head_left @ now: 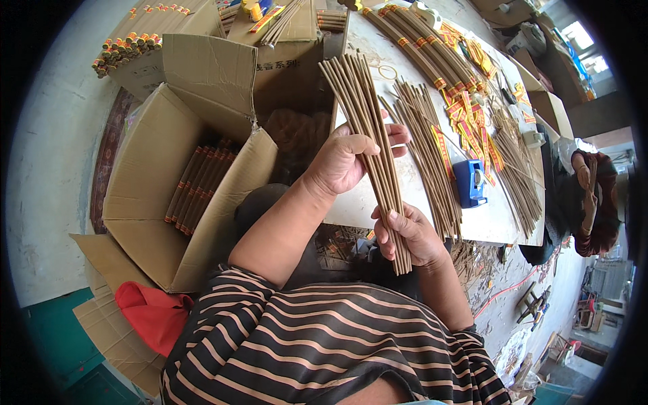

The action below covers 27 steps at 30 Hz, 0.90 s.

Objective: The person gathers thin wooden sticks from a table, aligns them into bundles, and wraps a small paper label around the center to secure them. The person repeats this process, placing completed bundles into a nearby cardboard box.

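White table (351, 208), blue tape dispenser (467, 185) | littered floor (494, 275), open carton (148, 182) | hands (343, 162) gripping brown sticks (385, 177)

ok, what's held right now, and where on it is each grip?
A bundle of thin brown sticks: left grip around its middle, right grip near the end closest to the wearer's torso.

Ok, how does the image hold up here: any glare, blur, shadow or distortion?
Head view: the upper-right window is washed out; the held sticks look reasonably sharp; the space between the open carton and the table is dark and hard to read; fisheye blackness fills the corners, with the person at right tilted sideways.
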Motion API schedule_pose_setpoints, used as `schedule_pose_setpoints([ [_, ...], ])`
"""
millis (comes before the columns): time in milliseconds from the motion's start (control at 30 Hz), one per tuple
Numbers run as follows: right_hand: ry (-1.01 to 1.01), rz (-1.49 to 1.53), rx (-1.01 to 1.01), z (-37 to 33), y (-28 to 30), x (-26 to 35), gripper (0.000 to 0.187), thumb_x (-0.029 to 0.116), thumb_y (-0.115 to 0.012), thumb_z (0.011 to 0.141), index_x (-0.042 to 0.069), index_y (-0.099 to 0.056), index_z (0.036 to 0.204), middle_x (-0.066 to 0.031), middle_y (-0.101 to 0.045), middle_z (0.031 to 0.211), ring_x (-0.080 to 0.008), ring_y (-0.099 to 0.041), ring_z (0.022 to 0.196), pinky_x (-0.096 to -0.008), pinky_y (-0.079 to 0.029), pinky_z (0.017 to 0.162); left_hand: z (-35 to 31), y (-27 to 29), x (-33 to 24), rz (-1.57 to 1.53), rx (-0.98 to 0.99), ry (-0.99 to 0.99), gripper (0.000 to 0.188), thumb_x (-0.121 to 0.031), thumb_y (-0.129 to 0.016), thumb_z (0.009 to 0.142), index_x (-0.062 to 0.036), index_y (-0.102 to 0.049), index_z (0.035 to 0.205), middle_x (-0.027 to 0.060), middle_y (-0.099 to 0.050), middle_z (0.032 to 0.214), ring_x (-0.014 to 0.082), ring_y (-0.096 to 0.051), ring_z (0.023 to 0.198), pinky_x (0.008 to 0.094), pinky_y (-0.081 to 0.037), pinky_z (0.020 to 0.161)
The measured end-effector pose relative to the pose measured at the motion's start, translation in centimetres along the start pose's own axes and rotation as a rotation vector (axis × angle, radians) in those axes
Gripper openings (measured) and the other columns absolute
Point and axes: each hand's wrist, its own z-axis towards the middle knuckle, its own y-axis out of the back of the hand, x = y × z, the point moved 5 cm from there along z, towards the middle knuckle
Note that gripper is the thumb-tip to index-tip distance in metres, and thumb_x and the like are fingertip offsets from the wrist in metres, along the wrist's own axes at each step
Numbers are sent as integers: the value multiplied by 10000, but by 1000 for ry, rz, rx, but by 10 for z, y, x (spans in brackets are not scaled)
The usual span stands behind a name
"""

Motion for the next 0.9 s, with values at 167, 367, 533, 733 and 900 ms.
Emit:
schedule_pose_setpoints([
  [167,23,-28,5,0,-1,5,301,238,-475,941,-18,-483,1099,-88,-578,752,-126,-540,534,-225,-460,471,0,-1,-3,13,-6,1,644,49,-419,573,81,-406,1217,278,-513,1148,372,-523,1097,480,-397,1006],
  [367,38,-75,-71,-1,4,3,371,307,-430,950,-12,-441,1138,-159,-595,784,-189,-580,550,-273,-498,480,1,-2,-3,-1,30,3,752,37,-409,489,92,-396,1239,286,-499,1171,392,-483,1140,508,-366,1025],
  [533,38,-27,-68,-3,8,4,359,320,-407,955,11,-417,1138,-186,-605,814,-214,-610,589,-295,-525,515,1,-2,1,-51,25,4,783,18,-415,466,96,-400,1245,283,-490,1187,403,-448,1172,523,-350,1033],
  [733,66,-75,-41,-7,8,8,278,234,-454,952,17,-434,1125,-120,-608,837,-162,-603,659,-269,-520,566,3,1,3,-15,39,25,559,6,-521,647,66,-460,1200,241,-532,1155,356,-520,1100,489,-398,1000],
  [900,21,-197,-131,-5,8,6,232,196,-547,912,32,-471,1059,-70,-605,811,-125,-591,658,-242,-511,576,2,5,7,132,-53,-4,288,-57,-603,806,-4,-523,1077,132,-624,881,243,-613,821,393,-502,814],
])
